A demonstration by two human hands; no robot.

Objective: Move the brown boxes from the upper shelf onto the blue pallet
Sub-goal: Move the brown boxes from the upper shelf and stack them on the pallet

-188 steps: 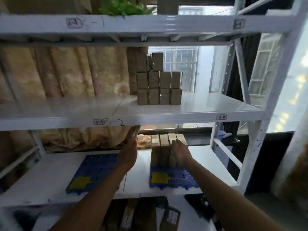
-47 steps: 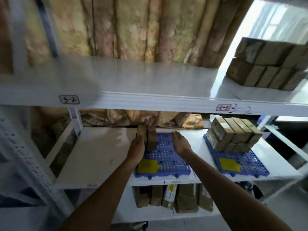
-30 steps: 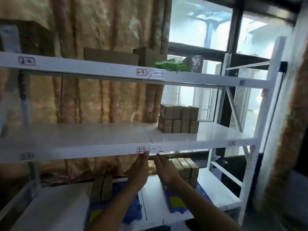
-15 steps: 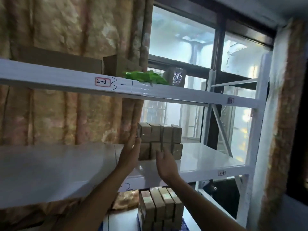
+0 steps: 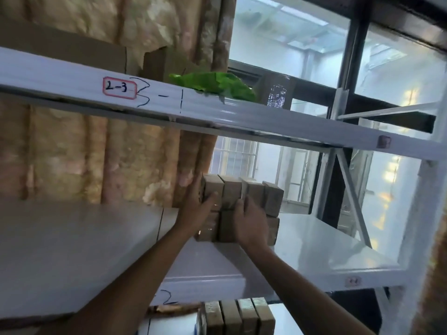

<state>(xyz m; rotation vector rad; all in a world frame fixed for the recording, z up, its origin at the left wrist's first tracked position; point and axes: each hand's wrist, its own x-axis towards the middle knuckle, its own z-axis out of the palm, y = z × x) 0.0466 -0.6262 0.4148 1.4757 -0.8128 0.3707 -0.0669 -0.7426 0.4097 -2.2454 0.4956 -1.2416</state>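
Reaching into the upper shelf, both hands at the stack of brown boxes. Stack sits two rows high on the white shelf board, near its middle, in front of the window. Left hand wraps the stack's left end, thumb across the front of the top-left box, fingers behind it. Right hand lies on the front of the stack, fingers curled against the top row around its middle; whether it truly pinches a box cannot be told from this angle.

Step in hand, by my reading: the pick-up, taking a couple of top-row boxes from the left side.

Blue pallet not in view. A second batch of boxes shows on the shelf below, at the bottom edge.

Next move calls for squeezing the chosen boxes together between both hands, lifting them clear of the lower row without dragging neighbours, then drawing back past the shelf lip and down.
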